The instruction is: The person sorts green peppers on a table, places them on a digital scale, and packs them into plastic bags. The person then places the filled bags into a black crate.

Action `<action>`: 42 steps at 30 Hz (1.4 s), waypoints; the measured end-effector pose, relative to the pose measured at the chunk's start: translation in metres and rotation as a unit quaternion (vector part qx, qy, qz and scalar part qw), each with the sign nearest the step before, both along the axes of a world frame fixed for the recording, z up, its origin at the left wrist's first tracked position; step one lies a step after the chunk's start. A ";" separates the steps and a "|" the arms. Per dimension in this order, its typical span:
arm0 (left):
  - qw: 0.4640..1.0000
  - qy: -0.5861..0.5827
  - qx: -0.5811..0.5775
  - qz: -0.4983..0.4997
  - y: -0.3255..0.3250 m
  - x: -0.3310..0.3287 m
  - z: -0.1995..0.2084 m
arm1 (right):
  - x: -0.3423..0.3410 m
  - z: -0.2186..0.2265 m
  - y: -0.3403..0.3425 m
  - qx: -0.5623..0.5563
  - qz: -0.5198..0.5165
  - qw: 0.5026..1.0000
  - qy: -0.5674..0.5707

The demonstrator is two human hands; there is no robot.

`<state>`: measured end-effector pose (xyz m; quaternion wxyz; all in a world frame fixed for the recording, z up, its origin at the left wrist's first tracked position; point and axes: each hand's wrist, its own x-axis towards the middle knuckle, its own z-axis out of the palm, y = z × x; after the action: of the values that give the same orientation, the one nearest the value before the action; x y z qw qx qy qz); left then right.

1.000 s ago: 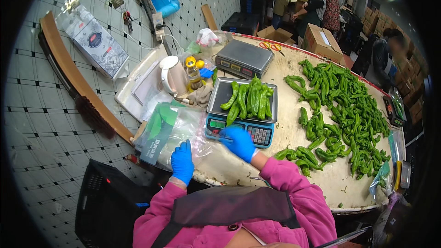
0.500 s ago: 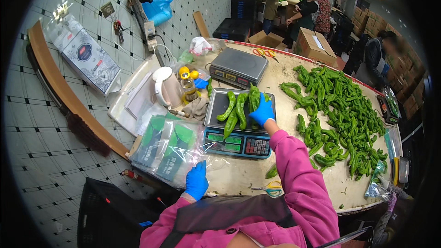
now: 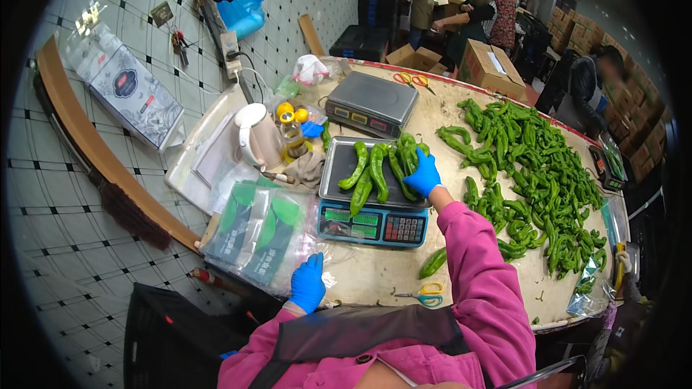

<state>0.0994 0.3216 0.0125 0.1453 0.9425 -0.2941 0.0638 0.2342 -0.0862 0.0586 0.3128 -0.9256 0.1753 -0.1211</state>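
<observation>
Green peppers (image 3: 377, 173) lie side by side on the pan of a digital scale (image 3: 371, 225) with a blue front and lit green displays. My right hand (image 3: 424, 175), in a blue glove, is at the right end of this row, its thumb and fingers closed around a green pepper (image 3: 408, 153). My left hand (image 3: 308, 284), gloved in blue too, rests at the table's near edge with its fingers stretched out and holds nothing. Beside it lies a stack of clear and green plastic bags (image 3: 252, 230).
A large heap of green peppers (image 3: 533, 173) covers the table's right side. Behind the scale stand a second grey scale (image 3: 371, 104), a kettle (image 3: 257, 137) and red-handled scissors (image 3: 413, 80). Yellow-handled scissors (image 3: 430, 294) and a single pepper (image 3: 433, 264) lie nearer. Other people work beyond the table.
My right hand has shifted slightly right and lower on the scale, and more peppers now show at the right of the pan. My left hand stays where it was.
</observation>
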 end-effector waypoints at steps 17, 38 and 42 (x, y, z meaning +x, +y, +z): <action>0.998 -0.012 0.057 0.020 0.021 -0.017 -0.006 | -0.079 -0.027 -0.059 0.816 0.077 0.555 -0.139; 0.988 -0.074 0.128 0.051 0.002 -0.053 0.030 | -0.264 -0.057 -0.001 0.794 0.135 0.519 -0.286; 0.981 -0.061 0.171 0.067 0.001 -0.061 0.037 | -0.286 -0.029 -0.003 0.673 0.086 0.695 -0.239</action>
<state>0.0381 0.3227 0.0497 -0.0408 0.9654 -0.2451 0.0796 -0.0521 -0.0895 0.0293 0.8922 -0.4192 0.0491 -0.1604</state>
